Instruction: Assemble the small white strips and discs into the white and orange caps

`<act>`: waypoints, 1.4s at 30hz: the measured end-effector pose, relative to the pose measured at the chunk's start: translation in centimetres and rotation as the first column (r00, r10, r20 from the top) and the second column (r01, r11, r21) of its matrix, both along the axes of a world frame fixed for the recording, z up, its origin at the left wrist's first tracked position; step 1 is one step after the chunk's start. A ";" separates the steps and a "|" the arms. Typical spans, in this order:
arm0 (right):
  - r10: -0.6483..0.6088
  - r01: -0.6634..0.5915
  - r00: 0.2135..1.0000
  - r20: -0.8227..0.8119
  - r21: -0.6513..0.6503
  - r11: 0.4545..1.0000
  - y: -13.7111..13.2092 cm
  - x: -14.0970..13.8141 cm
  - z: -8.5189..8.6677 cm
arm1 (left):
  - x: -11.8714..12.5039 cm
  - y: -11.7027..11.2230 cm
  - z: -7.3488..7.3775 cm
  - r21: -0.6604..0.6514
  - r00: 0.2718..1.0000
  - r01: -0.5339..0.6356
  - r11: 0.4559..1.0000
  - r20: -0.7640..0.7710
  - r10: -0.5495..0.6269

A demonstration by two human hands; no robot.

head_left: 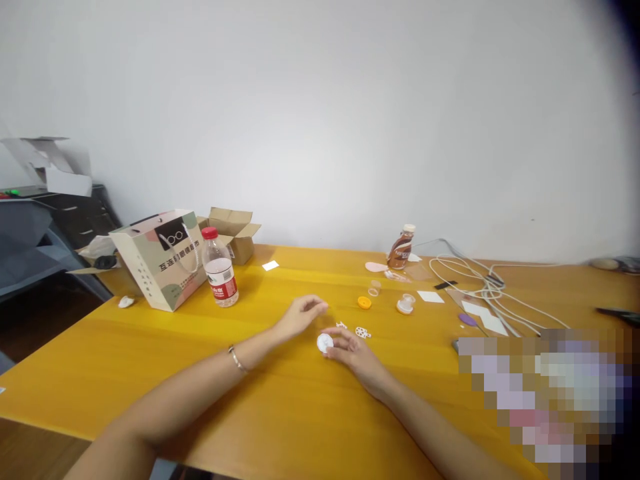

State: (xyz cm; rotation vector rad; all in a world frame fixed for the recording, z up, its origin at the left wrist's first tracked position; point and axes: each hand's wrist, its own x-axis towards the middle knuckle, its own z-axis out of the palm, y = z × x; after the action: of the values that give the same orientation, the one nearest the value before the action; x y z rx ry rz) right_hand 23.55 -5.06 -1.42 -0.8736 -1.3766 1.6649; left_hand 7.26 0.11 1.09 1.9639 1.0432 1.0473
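My right hand [353, 357] is closed on a small white round plastic piece [325, 343], held at its edge between thumb and fingers just above the table. To its upper left, my left hand [301, 316] has its thumb and forefinger drawn together; anything between the tips is too small to make out. Two little white cut-out parts lie beyond my right hand, one a spoked wheel shape [363, 332], the other a smaller bit [341, 325]. Farther back are an orange disc [365, 303], a clear plastic cup [374, 288] and a white-rimmed clear container [405, 305].
A paper bag [165, 267], a red-capped water bottle [221, 277] and an open carton [240, 243] stand at left. A brown drink bottle [401, 248] stands at the back. Tangled white cables [480, 287] and paper cards [431, 297] spread rightward. The lower right is pixelated.
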 end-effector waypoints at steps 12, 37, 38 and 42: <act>0.102 -0.102 0.993 0.052 0.013 0.995 -0.4 0.3 0.1 | 7.7 7.5 -0.7 0.155 0.848 0.416 0.896 -0.422 -0.320; -0.260 0.249 0.965 0.044 0.176 0.952 -0.4 -0.5 1.4 | -2.0 -3.5 1.8 -0.064 0.981 0.164 0.984 0.111 -0.156; -0.255 0.244 0.966 0.042 0.180 0.953 -0.4 -0.5 1.3 | -1.8 -3.8 1.9 -0.014 0.987 0.149 0.989 0.058 -0.148; -0.247 0.237 0.969 0.022 0.212 0.948 -0.3 -0.5 0.8 | -1.4 -4.8 2.4 0.138 0.983 0.143 0.980 -0.134 -0.124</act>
State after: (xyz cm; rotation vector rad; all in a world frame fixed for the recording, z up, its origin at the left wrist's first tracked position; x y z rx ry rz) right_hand 23.07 -5.34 -0.59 -0.9239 -1.3861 1.2969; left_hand 5.91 -4.68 3.44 2.2108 0.9064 0.9615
